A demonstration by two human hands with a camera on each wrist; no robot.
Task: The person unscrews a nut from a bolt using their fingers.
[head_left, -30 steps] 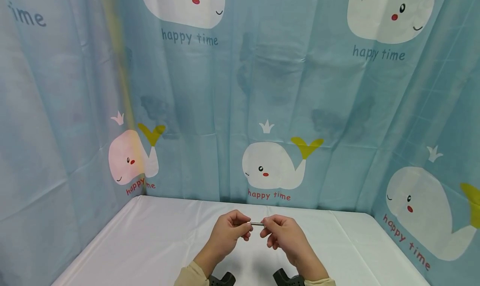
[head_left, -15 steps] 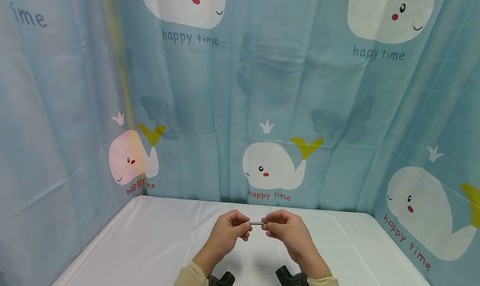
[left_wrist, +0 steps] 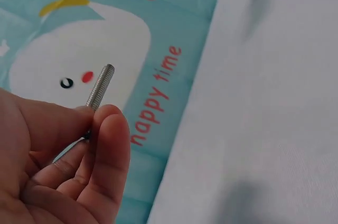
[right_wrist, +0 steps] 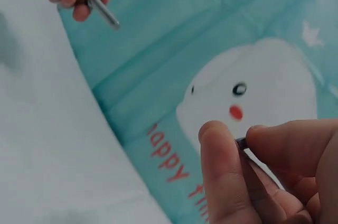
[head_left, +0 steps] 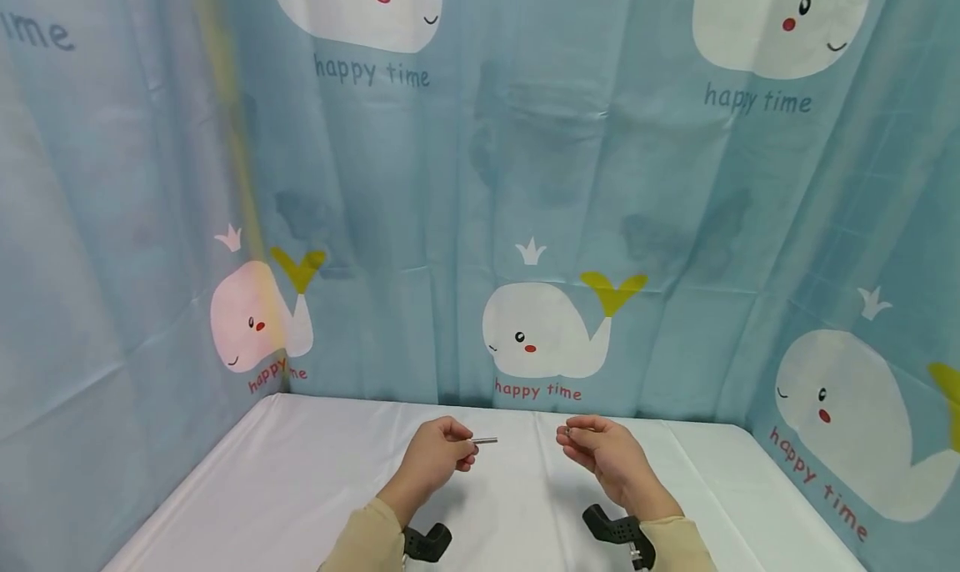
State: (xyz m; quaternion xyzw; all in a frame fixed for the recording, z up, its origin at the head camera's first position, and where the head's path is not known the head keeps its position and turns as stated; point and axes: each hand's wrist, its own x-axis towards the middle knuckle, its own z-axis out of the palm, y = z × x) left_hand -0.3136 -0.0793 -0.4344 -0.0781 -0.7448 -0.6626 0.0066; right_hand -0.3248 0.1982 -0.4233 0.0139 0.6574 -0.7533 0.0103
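Observation:
My left hand (head_left: 431,458) pinches a silver threaded bolt (left_wrist: 100,86) between thumb and fingers. The shank sticks out toward the right in the head view, while the gripped end is mostly hidden by the fingers. Opposite it, my right hand (head_left: 609,459) holds a small dark metal nut (right_wrist: 242,142) between thumb and forefinger. A gap separates the nut from the bolt's free end. Both hands are raised above the white-covered table (head_left: 517,514).
Blue curtains (head_left: 420,180) printed with whales surround the table at the back and sides. Each wrist wears a black camera mount, one on the left (head_left: 429,543) and one on the right (head_left: 611,524).
Earlier both hands met at the bolt, the right fingers at its right end. Now the hands have drawn apart, the left moving left with the bolt, the right moving right with the nut.

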